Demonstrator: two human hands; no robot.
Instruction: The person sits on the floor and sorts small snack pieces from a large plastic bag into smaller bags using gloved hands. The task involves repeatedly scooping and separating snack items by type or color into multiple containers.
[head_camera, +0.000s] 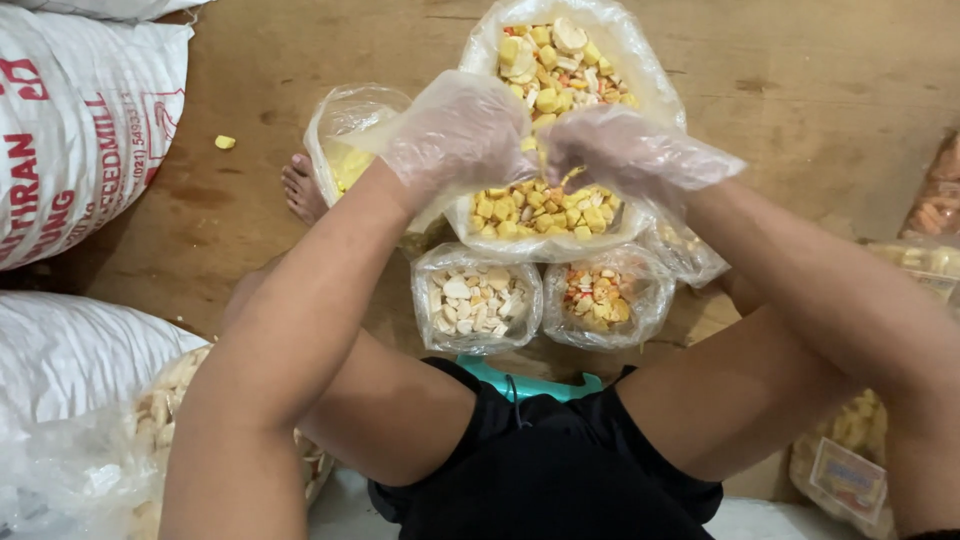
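My left hand (455, 130) and my right hand (625, 150) both wear loose clear plastic gloves and meet over a large clear bag (600, 40) of mixed yellow, orange and white snack pieces. The fingers of both hands are curled together at the bag's middle, pinching its plastic. Just below stand a small bag of white pieces (477, 298) and a small bag of mixed pieces (603, 297). Left of the large bag sits another clear bag (345, 125) with yellow pieces.
White printed sacks (80, 120) lie at the left. More filled bags sit at the right (850, 450) and lower left (170, 390). One yellow piece (225, 142) lies on the brown floor. My bare foot (300, 188) and a teal stool (520, 380) show.
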